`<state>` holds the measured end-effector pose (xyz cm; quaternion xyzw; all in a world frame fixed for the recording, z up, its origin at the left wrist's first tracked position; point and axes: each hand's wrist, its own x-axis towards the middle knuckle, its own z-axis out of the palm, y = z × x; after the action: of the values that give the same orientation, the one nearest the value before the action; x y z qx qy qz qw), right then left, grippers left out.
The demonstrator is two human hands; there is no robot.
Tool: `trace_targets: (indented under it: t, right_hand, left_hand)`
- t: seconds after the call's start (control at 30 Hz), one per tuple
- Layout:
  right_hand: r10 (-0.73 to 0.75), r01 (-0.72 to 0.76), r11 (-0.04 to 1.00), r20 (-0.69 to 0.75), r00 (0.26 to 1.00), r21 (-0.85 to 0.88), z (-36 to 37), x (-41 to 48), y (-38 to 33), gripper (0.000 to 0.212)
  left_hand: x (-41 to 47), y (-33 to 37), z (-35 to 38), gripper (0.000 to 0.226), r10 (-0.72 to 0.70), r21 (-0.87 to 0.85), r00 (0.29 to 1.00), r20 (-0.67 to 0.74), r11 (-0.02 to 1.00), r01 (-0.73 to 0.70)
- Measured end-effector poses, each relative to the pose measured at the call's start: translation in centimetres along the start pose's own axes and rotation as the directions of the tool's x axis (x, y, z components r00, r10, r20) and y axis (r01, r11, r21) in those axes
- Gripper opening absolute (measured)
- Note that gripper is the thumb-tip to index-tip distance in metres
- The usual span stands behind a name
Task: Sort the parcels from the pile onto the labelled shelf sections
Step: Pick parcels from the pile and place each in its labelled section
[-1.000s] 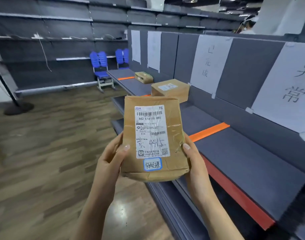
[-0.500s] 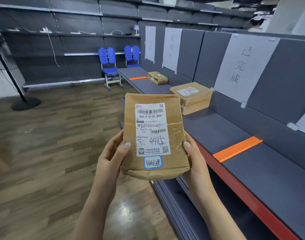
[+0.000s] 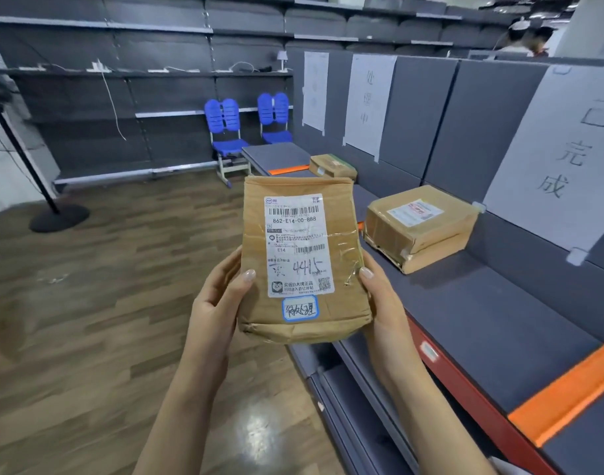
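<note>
parcel (image 3: pixel 304 262): creased brown paper, glossy tape, white paper label (image 3: pixel 299 245). floor (image 3: pixel 88 320): glossy wood-look. shelf (image 3: pixel 492 323): matt grey.

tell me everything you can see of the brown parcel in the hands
The flat brown paper-wrapped parcel is held upright in mid-air, its face toward the camera. Its wrapping is creased, with clear tape beside the label. A white shipping label carries barcodes, 862-E14-00-888 and handwritten 4415; below sits a blue-bordered handwritten sticker. The left hand grips its lower left edge, the right hand its lower right edge, thumbs on the front.
</note>
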<state>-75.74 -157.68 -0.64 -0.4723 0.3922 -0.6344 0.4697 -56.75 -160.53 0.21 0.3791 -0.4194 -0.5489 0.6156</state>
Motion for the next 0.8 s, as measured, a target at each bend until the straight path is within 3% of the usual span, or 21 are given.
trace_targets:
  t: [0.17,0.3,0.6,0.8]
  right_hand:
    - [-0.029,0.029,1.000,0.020,0.999,0.004,-0.1,7.3,1.0,0.051]
    - [-0.006,0.007,1.000,0.051,0.999,-0.007,0.3,11.4,2.2,0.050]
    - [0.015,-0.014,1.000,0.052,0.999,-0.018,2.2,19.0,6.1,0.051]
    - [0.049,-0.048,0.998,0.014,0.999,-0.026,5.0,25.8,9.9,0.054]
  left_hand:
    - [6.5,-0.1,1.3,0.029,0.021,-0.054,1.000,-0.017,0.998,-0.022]
    - [9.9,-0.3,1.1,0.027,0.013,-0.051,0.999,-0.045,0.999,-0.015]
    - [18.2,-1.9,-1.7,0.053,-0.003,-0.026,0.998,-0.055,1.000,0.001]
    - [26.5,-2.7,-4.6,0.050,-0.017,-0.025,0.999,-0.031,1.000,0.016]
